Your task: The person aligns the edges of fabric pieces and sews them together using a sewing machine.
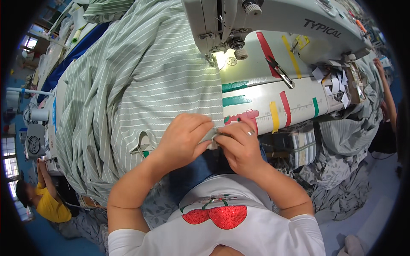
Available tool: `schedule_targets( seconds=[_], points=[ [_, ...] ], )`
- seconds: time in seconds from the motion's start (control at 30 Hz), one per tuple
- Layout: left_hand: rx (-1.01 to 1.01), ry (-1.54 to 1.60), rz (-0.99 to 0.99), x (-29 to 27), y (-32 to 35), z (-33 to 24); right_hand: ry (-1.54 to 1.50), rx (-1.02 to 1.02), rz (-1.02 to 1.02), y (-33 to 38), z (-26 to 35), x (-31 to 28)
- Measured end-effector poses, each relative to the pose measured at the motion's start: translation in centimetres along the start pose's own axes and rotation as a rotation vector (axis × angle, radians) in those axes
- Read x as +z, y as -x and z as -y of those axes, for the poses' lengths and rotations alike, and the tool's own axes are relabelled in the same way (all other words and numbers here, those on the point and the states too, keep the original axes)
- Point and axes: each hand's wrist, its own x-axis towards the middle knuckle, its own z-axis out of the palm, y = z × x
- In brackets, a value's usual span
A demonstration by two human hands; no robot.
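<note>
A grey-green fabric with white stripes [171, 85] spreads over the left of the sewing table, its right edge running under the needle area of a white sewing machine [209, 25]. At the fabric's near right corner, my left hand [184, 135] pinches the edge between thumb and fingers. Close beside it, my right hand [241, 144], with a ring on one finger, grips the same corner, fingers bent together. The folded bit between my fingertips is partly hidden. A lamp lights the cloth at the presser foot [212, 59].
Thread snips [280, 72] lie on the machine bed, which carries coloured tape strips [285, 109] and a ruler scale. Bundled striped cloth [302, 149] and leaf-patterned fabric [329, 170] sit at the right. A person in yellow [53, 205] works at far left; another person's arm [386, 94] shows at far right.
</note>
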Motion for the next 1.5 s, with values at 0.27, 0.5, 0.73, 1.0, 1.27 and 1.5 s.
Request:
schedule_targets(
  seconds=[0.27, 0.5, 0.73, 1.0, 1.27, 1.5],
  points=[
    [0.006, 0.126, -0.179, 1.5, 0.5, 0.5, -0.416, 0.604, -0.062, 5.6, 0.0, 4.5],
    [-0.510, 0.248, -0.657, -2.7, 1.8, 3.0, -0.831, 0.769, 0.259, 5.6, 1.1, 2.2],
    [-0.053, -0.202, -0.067, 1.9, -0.1, -2.5, -0.843, 0.814, 0.160, 4.7, 3.4, -2.0],
    [-0.040, -0.199, -0.326, 5.2, -0.9, -2.6, -0.534, 0.629, 0.018, 4.3, 3.6, -6.5],
    [-0.008, -0.251, -0.373, 5.4, -2.4, -2.3, -0.453, 0.503, 0.025, 1.3, 4.3, -9.6],
    [0.048, -0.256, -0.410, 5.9, -2.0, -2.0, -0.104, 0.096, 0.223, 0.6, 4.9, -10.2]
  ],
)
